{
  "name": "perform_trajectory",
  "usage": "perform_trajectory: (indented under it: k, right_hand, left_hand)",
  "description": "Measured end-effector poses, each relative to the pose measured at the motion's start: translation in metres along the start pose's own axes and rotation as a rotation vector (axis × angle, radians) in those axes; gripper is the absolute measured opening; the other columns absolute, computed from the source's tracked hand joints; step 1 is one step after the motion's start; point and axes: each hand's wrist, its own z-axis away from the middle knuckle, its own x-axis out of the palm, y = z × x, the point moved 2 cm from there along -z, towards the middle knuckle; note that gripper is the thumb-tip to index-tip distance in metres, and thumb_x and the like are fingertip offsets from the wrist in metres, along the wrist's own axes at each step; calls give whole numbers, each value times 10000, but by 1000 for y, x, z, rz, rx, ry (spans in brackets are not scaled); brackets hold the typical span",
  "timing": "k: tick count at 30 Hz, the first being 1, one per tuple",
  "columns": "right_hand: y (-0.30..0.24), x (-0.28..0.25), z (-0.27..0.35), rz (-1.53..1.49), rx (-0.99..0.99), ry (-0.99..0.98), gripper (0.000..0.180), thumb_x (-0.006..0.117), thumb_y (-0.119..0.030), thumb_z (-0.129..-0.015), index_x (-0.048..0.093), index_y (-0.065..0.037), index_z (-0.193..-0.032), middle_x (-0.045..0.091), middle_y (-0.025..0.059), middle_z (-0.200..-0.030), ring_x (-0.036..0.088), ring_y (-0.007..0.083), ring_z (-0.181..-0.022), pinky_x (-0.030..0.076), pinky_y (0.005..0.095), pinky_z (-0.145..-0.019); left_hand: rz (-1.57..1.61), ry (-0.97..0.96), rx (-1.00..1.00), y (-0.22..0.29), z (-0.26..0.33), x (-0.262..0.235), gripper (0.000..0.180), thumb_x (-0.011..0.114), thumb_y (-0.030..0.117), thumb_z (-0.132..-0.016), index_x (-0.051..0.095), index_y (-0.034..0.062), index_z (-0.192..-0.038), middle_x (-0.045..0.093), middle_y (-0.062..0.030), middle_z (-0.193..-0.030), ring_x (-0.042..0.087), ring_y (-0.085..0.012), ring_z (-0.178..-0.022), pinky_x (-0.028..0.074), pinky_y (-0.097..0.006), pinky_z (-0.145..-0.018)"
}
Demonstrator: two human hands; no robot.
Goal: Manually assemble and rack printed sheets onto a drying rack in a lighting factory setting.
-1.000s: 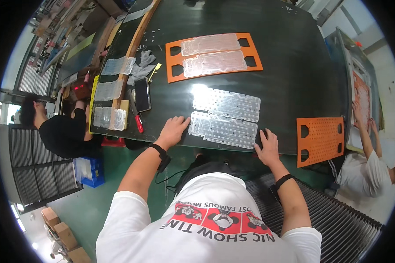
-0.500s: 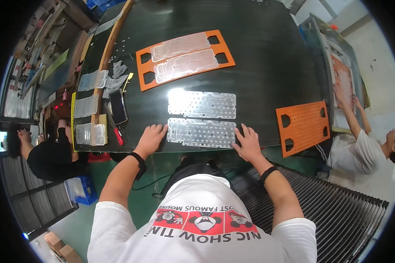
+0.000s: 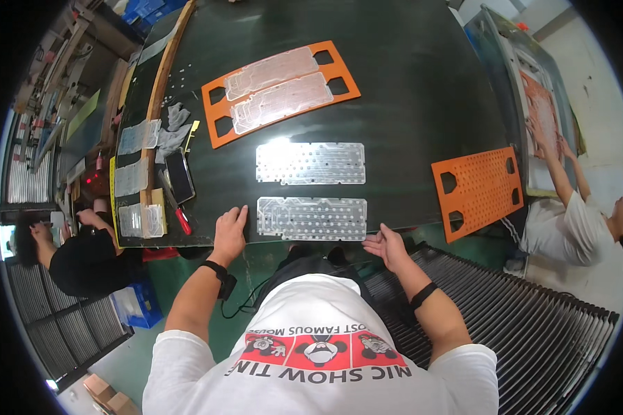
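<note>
Two thin, clear rectangular sheets patterned with dots and fine lines lie flat on the dark table before me. The near sheet (image 3: 311,218) reaches the table's front edge; the far sheet (image 3: 310,164) is beyond it, with a narrow gap between them. My left hand (image 3: 230,235) is beside the near sheet's left end, apart from it, fingers stretched forward and holding nothing. At that sheet's lower right corner is my right hand (image 3: 387,247), thumb and fingers apart, fingertips at the corner; whether they press on it is hard to see.
An orange board (image 3: 213,123) carrying two similar sheets lies farther back. Another orange board (image 3: 476,194), full of holes, overhangs the right edge. At left are a phone (image 3: 180,175), a red-handled tool (image 3: 183,220), grey cloth (image 3: 175,133) and a wooden strip (image 3: 160,86). People work on both sides.
The near sheet has come toward me, widening its gap from the far one. My left hand has drawn away from its left edge; my right hand has slid down to its lower right corner.
</note>
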Motion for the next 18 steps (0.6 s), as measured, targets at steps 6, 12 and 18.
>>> perform_trajectory:
  k: [6,12,18]
  right_hand:
    - [-31,24,7,163,-103,-60,335,479,-320,-907,488,15,-901,620,188,-818,639,230,-673,541,299,-572]
    - [-42,37,-12,281,-141,-27,341,542,-233,-873,487,53,-1049,594,135,-759,602,172,-590,516,271,-511]
    - [-49,41,-27,466,-297,-63,315,521,-209,-879,509,62,-1039,593,126,-691,569,154,-494,474,255,-426]
  left_hand:
    - [6,93,-258,4,20,3,514,497,-37,-704,473,3,-1216,486,-173,-1110,487,-343,-1001,395,-419,-822]
    - [14,32,-366,10,34,0,486,472,-49,-738,465,2,-1221,488,-186,-1120,495,-360,-1007,406,-423,-834]
    - [9,8,-437,18,43,-1,478,469,-49,-743,462,-5,-1219,487,-196,-1115,501,-370,-993,427,-430,-813]
